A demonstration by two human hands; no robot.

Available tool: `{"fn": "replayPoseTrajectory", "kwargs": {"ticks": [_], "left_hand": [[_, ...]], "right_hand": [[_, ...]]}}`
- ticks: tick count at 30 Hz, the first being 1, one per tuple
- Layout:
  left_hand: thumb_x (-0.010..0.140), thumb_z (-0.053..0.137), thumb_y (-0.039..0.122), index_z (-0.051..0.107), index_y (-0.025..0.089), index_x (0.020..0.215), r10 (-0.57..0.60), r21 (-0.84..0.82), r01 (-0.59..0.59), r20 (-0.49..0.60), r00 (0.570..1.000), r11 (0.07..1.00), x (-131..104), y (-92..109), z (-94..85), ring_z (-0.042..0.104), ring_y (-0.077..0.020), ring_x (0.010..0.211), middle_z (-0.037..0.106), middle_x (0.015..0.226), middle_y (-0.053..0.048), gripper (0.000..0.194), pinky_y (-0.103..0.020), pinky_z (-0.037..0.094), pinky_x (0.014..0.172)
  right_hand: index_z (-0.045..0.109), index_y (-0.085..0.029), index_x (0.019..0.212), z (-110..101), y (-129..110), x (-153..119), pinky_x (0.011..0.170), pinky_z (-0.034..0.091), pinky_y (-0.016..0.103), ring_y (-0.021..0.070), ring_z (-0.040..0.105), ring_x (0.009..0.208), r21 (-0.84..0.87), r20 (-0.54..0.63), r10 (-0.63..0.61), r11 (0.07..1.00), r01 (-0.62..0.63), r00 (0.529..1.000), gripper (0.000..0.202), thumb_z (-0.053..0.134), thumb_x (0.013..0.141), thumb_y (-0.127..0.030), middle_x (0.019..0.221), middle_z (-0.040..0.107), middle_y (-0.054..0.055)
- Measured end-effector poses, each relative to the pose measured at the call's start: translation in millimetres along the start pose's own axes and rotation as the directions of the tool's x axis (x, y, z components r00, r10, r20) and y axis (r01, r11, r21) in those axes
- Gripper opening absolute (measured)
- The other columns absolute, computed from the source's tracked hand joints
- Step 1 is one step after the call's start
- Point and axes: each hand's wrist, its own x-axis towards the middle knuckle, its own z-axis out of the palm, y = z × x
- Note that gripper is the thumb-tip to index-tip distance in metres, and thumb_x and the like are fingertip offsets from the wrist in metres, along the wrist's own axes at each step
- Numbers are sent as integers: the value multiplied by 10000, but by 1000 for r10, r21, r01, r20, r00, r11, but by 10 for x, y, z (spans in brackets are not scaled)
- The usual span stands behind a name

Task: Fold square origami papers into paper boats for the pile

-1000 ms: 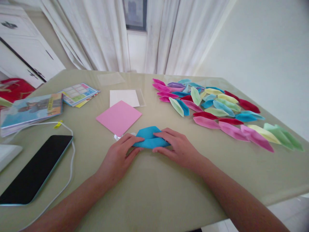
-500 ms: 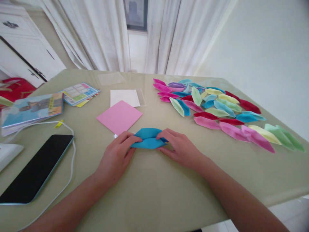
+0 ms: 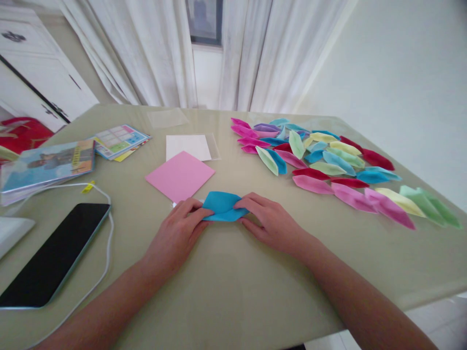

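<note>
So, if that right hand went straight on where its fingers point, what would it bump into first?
The folded blue paper, which the right hand is touching. Beyond that, roughly in line, seems to be the left hand, though a single view leaves depth uncertain.

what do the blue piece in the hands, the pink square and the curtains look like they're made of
Blue piece: probably matte paper, since it has straight creases and flat folded faces.
Pink square: likely paper too, with an even, dull surface and straight edges.
Curtains: seemingly fabric with a soft finish, hanging in loose folds; the fibre can't be told.
</note>
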Motion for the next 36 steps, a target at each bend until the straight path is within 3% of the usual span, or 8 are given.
{"fn": "replayPoseTrajectory", "kwargs": {"ticks": [12,19,28,33,36], "left_hand": [[1046,550,263,731,219,1190,-56,-113,57,14,998,992,23,24,-13,686,-242,1025,662,1118,-71,235,-365,571,886],[1056,509,258,753,221,1125,-56,-94,58,27,998,994,27,35,-46,680,-233,1014,651,1111,-76,256,-363,575,881],[1038,503,226,746,206,1085,-66,-46,67,23,998,997,30,58,-61,675,-241,973,638,1088,-80,248,-373,566,850],[1067,460,224,746,219,1154,-37,-54,39,37,999,998,31,45,-44,698,-249,1034,695,1131,-87,299,-375,571,891],[1071,473,244,749,217,1137,-38,-93,41,30,999,995,31,38,-32,713,-242,1032,714,1133,-85,285,-357,578,884]], "right_hand": [[638,-220,1147,17,26,4,913,548,358,238,688,1075,-14,6,32,999,-32,999,98,592,1065,-192,1190,689,80],[590,-225,1243,7,8,0,926,558,388,250,697,1099,21,-22,71,997,-71,997,211,637,1040,-193,1267,684,87],[679,-230,1122,12,37,1,915,567,349,224,707,1064,15,-58,32,999,-32,998,117,587,1062,-189,1227,691,88],[638,-241,1327,27,9,-8,973,575,395,255,693,1137,33,-34,1,999,0,999,274,626,1062,-305,1302,667,108],[658,-247,1290,41,-5,-11,953,577,379,244,698,1113,27,-23,-5,1000,6,1000,226,589,1078,-287,1298,659,104]]}}
